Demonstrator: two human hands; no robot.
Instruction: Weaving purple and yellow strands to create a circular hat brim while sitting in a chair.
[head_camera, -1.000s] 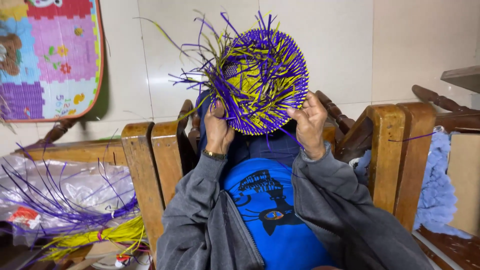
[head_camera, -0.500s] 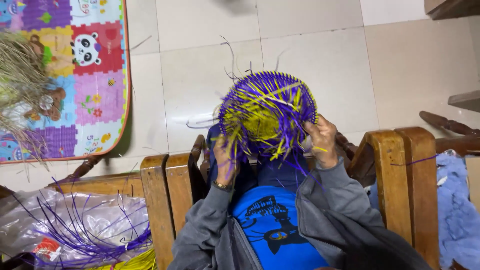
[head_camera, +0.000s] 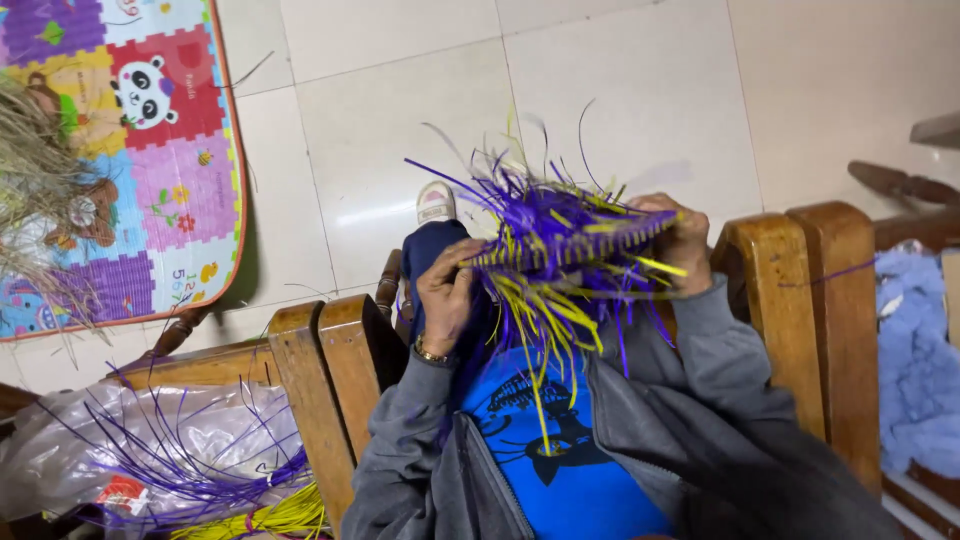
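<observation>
While both hands pinch its rim, the purple and yellow woven mat (head_camera: 570, 240) lies nearly flat between them, left hand (head_camera: 447, 297) fingers clamped on the near end, right hand (head_camera: 683, 240) fingers clamped on the far end.

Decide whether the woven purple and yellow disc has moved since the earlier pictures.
Yes. The woven disc faced the camera earlier; now it is tipped nearly edge-on, level with the wooden chair arm, between the left hand and right hand.

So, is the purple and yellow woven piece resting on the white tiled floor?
No, the woven piece is held up above the lap between the left hand and the right hand, well clear of the floor.
</observation>
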